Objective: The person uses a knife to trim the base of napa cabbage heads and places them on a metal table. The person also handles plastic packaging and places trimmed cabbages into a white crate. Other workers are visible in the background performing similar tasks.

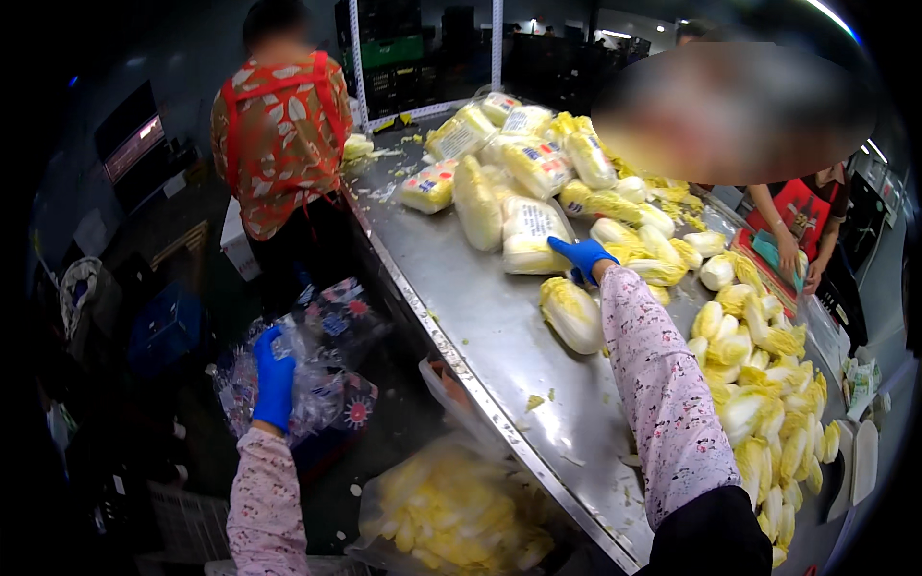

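Note:
My left hand (275, 378), in a blue glove, is closed on a clear plastic bag (298, 350) above a pile of printed plastic bags beside the metal table. On the right, my gloved right hand (583, 257) reaches over the table with fingers stretched and apart. Its fingertips meet the edge of a bagged napa cabbage (534, 233); I see no grip on it. A bare napa cabbage (571, 314) lies just below that hand. Several more bagged cabbages (543, 168) are heaped behind it.
Loose cabbages (764, 403) cover the right side of the metal table (461, 278). A clear sack of yellow leaves (451, 504) stands below its near edge. One person in a red apron (283, 134) stands at the far left, another person (807, 226) works at the right.

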Available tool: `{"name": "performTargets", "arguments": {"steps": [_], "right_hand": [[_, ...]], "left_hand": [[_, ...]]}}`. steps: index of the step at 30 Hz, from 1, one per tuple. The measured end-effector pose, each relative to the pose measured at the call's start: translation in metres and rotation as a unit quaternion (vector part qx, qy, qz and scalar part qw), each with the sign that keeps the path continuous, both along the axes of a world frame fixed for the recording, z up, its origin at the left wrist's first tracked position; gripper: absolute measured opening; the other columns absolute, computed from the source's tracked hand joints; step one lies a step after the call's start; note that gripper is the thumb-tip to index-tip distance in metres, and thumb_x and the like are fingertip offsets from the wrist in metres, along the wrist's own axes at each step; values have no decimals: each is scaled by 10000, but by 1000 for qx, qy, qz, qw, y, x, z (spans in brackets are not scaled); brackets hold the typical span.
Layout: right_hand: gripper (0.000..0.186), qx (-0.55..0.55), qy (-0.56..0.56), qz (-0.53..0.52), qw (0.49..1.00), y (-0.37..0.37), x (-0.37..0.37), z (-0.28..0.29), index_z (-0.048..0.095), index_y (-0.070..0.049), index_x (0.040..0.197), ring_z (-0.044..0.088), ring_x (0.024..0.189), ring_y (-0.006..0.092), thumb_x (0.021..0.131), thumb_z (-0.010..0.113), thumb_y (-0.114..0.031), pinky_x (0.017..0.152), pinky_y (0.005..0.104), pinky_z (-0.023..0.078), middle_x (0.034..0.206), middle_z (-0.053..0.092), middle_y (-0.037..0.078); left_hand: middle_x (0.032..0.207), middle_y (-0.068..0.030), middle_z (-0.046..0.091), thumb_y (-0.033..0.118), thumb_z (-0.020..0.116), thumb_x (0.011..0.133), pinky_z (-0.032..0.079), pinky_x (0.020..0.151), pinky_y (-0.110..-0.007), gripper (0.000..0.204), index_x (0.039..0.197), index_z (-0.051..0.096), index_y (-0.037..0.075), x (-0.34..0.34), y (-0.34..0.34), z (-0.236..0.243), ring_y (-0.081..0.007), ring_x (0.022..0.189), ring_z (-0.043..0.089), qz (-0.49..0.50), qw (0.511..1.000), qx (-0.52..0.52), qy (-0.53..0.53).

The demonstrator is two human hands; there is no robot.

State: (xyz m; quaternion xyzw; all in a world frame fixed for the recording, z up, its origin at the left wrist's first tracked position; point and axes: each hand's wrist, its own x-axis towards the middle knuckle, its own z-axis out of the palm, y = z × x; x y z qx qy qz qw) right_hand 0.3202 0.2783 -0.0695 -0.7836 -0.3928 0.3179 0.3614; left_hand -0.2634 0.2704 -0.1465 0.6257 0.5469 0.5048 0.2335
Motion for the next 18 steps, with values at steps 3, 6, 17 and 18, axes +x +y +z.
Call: {"name": "performTargets", "arguments": {"steps": [3,6,17,18], "right_hand": [[697,-14,66,43,997,13,-19,-10,635,-3,942,483,492,146,678,692,-645,433,286,367,657,539,59],[635,21,64,48,997,3,-35,0,622,-27,836,454,454,142,675,702,-636,400,283,337,594,497,42],[514,14,151,11,988,-114,-45,84,562,-116,753,417,388,117,752,623,-626,337,244,274,534,474,26],[512,25,151,26,988,-129,-46,89,556,-115,746,416,384,116,752,627,-622,335,242,274,528,468,25]], "left_hand": [[1271,-125,467,-15,456,712,328,1039,-346,580,1290,443,32,-50,-9,-18,-264,1192,438,28,999,-42,-19],[1225,-129,519,18,531,750,360,1023,-343,468,1219,527,30,-29,-7,-4,-235,1151,481,-12,994,7,-108],[640,-42,558,63,571,726,435,605,-255,83,759,626,10,157,-47,71,-88,649,500,-230,966,-76,-94],[677,-70,582,130,610,747,455,627,-276,125,803,629,21,175,-57,68,-117,662,534,-239,966,-77,-56]]}}
